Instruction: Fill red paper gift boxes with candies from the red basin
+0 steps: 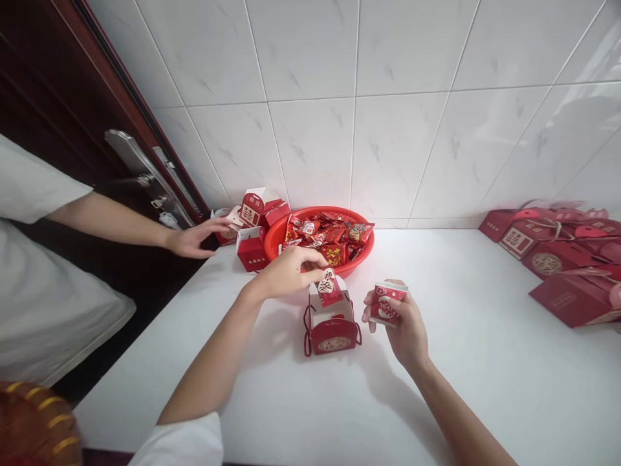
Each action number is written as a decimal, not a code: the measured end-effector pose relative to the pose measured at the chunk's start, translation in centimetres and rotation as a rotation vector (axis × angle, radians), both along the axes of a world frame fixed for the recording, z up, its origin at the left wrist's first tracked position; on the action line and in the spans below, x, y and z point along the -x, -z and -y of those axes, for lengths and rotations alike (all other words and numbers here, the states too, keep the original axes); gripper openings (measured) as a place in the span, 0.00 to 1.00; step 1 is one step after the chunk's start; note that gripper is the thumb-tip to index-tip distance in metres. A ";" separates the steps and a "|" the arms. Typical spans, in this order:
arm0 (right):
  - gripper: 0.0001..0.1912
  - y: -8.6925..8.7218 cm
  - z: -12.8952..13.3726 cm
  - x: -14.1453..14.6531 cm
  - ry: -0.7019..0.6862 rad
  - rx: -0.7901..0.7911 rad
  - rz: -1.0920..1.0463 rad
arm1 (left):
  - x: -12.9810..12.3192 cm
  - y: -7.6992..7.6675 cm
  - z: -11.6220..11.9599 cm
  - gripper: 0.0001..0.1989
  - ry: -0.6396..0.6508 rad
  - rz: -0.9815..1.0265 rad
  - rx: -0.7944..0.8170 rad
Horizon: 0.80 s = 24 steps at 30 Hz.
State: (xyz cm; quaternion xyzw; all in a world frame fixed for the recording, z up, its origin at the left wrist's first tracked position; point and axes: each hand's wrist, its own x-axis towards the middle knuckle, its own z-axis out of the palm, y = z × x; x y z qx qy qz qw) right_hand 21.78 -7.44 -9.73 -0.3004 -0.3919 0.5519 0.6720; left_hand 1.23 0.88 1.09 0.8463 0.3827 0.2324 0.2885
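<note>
An open red box (334, 335) with dark red cord handles stands on the white table (466, 388), its pale inside showing. Over its back part, my left hand (294, 272) pinches a red packet (330, 288) with white and black print. To the right of the box, my right hand (405, 327) is closed around a small red and white packet (388, 303), raised above the table. Just behind the box is a red plastic basket (367, 254) holding several red wrapped packets (334, 254). My left wrist passes in front of the basket's left rim.
Several red boxes (252, 249) stand left of the basket, with another person's hand (196, 238) beside them. More red boxes (548, 259) are grouped at the right. A woven basket (41, 421) is at the lower left, and a dark door (53, 84) behind the person.
</note>
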 end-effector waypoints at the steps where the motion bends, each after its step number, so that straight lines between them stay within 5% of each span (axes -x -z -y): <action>1: 0.09 0.0 0.0 0.0 -0.008 0.006 -0.028 | 0.3 0.0 -0.2 0.09 -0.014 -0.051 0.000; 6: 0.06 0.0 0.1 -0.1 -0.007 0.012 0.045 | 0.5 1.0 -0.4 0.12 0.070 -0.276 0.029; 11: 0.09 -0.3 -0.1 -0.1 0.037 -0.056 0.147 | 1.1 1.5 0.3 0.15 -0.077 -0.310 -0.082; 15: 0.12 -1.6 -0.5 0.6 -0.035 -0.093 0.145 | 2.2 1.8 0.7 0.14 -0.070 -0.333 0.005; 20: 0.17 -3.2 -1.3 2.0 -0.115 -0.254 0.531 | 2.6 2.2 0.8 0.11 0.124 -0.197 0.179; 24: 0.15 -3.5 -2.1 2.5 -0.096 -0.332 0.934 | 2.9 2.3 0.8 0.08 0.136 -0.204 0.199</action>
